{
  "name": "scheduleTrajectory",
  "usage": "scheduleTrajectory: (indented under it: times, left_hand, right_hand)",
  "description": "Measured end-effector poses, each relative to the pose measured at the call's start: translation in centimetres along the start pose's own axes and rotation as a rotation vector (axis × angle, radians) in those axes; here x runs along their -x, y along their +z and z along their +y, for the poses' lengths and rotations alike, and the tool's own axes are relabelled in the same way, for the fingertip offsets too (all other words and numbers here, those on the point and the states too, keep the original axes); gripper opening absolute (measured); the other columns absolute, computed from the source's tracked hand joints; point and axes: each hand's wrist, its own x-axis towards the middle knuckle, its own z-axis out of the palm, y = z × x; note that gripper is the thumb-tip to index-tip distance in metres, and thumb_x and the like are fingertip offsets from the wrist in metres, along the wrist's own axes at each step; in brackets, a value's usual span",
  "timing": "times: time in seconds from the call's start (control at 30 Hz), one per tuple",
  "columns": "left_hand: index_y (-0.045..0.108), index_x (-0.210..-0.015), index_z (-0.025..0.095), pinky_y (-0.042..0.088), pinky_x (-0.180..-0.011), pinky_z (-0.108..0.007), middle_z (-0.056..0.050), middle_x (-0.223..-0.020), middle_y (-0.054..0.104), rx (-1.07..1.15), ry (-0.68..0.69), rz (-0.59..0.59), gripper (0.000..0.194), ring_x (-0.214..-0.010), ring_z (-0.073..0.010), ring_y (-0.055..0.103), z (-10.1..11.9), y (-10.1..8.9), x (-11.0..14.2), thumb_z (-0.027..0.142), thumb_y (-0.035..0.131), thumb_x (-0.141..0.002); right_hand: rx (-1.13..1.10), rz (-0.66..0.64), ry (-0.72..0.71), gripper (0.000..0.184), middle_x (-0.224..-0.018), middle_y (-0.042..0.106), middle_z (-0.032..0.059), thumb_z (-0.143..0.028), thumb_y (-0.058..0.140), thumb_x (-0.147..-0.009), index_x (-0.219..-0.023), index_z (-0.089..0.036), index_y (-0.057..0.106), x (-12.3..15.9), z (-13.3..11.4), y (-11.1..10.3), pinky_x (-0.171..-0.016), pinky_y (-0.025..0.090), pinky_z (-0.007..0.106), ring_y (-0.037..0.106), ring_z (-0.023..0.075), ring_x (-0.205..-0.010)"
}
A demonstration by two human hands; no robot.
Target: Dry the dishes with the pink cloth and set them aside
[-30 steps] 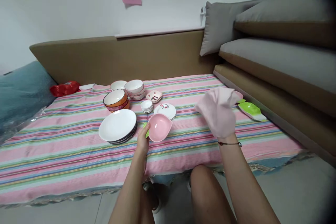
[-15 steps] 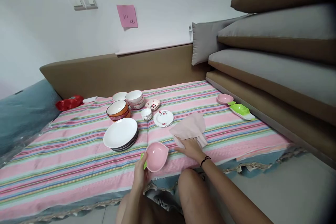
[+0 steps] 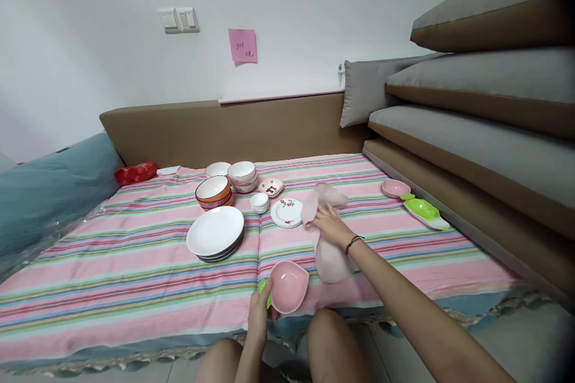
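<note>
My left hand (image 3: pixel 259 310) is closed on the green leaf-shaped handle of a pink bowl (image 3: pixel 288 288) with a pointed rim, its hollow side facing up, near the front of the striped cloth. My right hand (image 3: pixel 331 225) grips a pale pink wiping cloth (image 3: pixel 335 260), which hangs loosely and looks blurred by motion. Left of that cloth lie flowered white plates (image 3: pixel 286 213) in a stack. Farther right sit another pink bowl (image 3: pixel 395 188) and a green leaf-shaped dish (image 3: pixel 424 212).
Stacked white plates (image 3: pixel 215 232), orange-sided bowls (image 3: pixel 214 190), white bowls (image 3: pixel 242 173), small white dishes (image 3: pixel 259 202) and a patterned square dish (image 3: pixel 271 187) stand left of centre. Grey-brown cushions (image 3: pixel 476 131) are piled at the right. A red bundle (image 3: pixel 136 173) lies far left.
My right hand has lifted the wiping cloth, which was spread on the striped cover and is now bunched and hanging. My left hand still holds the pink bowl. The camera view has shifted.
</note>
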Motion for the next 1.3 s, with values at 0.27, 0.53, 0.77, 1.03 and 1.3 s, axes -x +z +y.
scheduleTrajectory:
  times: [0.27,0.53,0.77,1.03,1.3]
  left_hand:
    - [0.047,-0.04,0.017,0.026,-0.038,-0.024,-0.002,-0.03,0.044,0.044,-0.041,-0.012,0.061,-0.028,-0.0112,0.038,-0.9,-0.9,-0.7,0.072,0.055,-0.067]
    - [0.047,-0.041,0.017,0.026,-0.033,-0.023,-0.003,-0.027,0.044,0.08,-0.018,-0.068,0.06,-0.024,-0.0112,0.039,-0.5,-0.7,-1.3,0.07,0.055,-0.067]
    - [0.058,-0.07,0.013,0.031,-0.032,-0.023,-0.002,-0.032,0.05,0.142,-0.09,-0.002,0.046,-0.027,-0.0158,0.047,0.2,-0.3,-1.2,0.059,0.062,-0.068]
    - [0.056,-0.086,0.011,0.042,-0.041,-0.02,-0.003,-0.054,0.062,0.278,-0.054,0.039,0.04,-0.047,-0.0152,0.062,1.5,1.8,1.1,0.046,0.067,-0.071]
    - [0.058,-0.094,0.016,0.053,-0.066,-0.026,-0.003,-0.082,0.066,0.525,0.059,-0.124,0.042,-0.073,-0.0157,0.065,3.1,10.4,10.7,0.04,0.077,-0.065]
  right_hand:
    - [-0.131,0.078,-0.009,0.022,-0.113,0.063,0.009,-0.019,0.049,-0.087,-0.1,-0.018,0.066,5.1,-1.2,1.3,-0.099,0.04,0.039,0.055,0.0218,-0.109]
    - [-0.271,0.261,0.102,0.019,-0.103,0.066,0.0089,-0.033,0.054,-0.087,-0.087,-0.021,0.069,14.8,-0.8,3.9,-0.096,0.041,0.045,0.055,0.0242,-0.106]
    - [-0.396,0.202,0.145,0.025,-0.08,0.066,0.0057,-0.032,0.046,-0.091,-0.084,-0.027,0.069,16.3,-3.8,2.5,-0.097,0.037,0.048,0.056,0.0234,-0.083]
    - [-0.826,0.304,0.466,0.037,-0.107,0.064,0.0115,-0.049,0.05,-0.087,-0.106,-0.019,0.063,21.0,-10.5,1.7,-0.092,0.043,0.042,0.058,0.0257,-0.102]
    - [-1.308,0.394,0.682,0.056,-0.062,0.045,-0.0052,-0.058,0.047,-0.086,-0.128,-0.022,0.042,19.0,-18.2,-1.5,-0.048,0.035,0.024,0.042,0.0111,-0.049]
